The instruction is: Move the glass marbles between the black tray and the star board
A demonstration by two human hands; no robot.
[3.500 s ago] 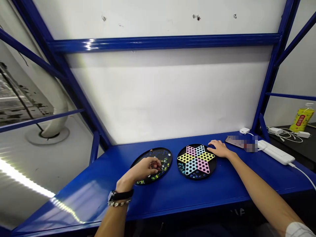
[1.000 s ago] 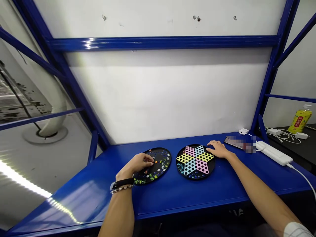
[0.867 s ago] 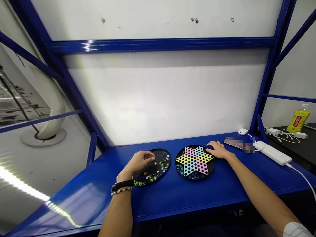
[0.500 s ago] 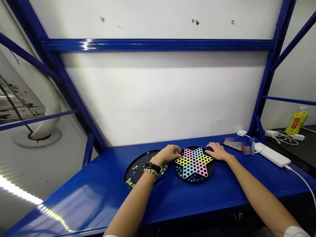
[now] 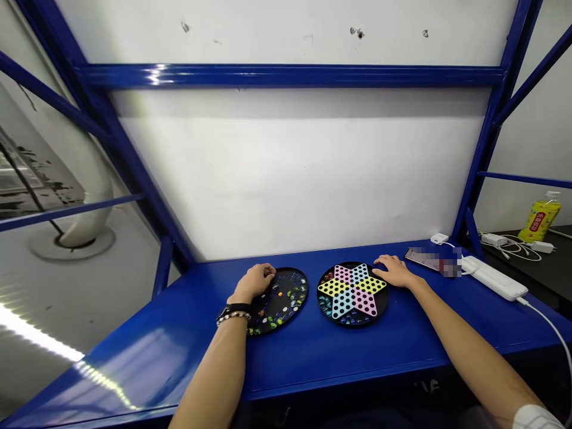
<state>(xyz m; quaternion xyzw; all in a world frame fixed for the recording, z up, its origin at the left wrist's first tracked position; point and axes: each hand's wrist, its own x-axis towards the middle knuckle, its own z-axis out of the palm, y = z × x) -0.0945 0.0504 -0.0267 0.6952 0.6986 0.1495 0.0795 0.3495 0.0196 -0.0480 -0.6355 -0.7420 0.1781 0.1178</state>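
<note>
A black round tray (image 5: 276, 305) with loose glass marbles (image 5: 295, 295) lies on the blue table, left of centre. My left hand (image 5: 255, 281) is over its far left part, fingers curled in with the tips close together; whatever is between them is hidden. To the right lies a round Chinese checkers board (image 5: 352, 292) with a pink, blue and yellow star full of holes. Red, teal and blue marbles lie in the gaps around the star. My right hand (image 5: 394, 271) rests at the board's upper right edge, fingers outstretched and holding nothing visible.
A phone (image 5: 424, 260) and a white power strip (image 5: 494, 279) with a cable lie on the table (image 5: 339, 363) to the right. A small white charger (image 5: 439, 238) sits behind them. A yellow drink bottle (image 5: 540, 217) stands farther right. Blue frame bars (image 5: 290, 76) cross the white wall.
My left hand has moved left from the Chinese checkers board's edge to over the marble tray, uncovering red marbles at the board's upper left. My right hand has stayed at the board's edge.
</note>
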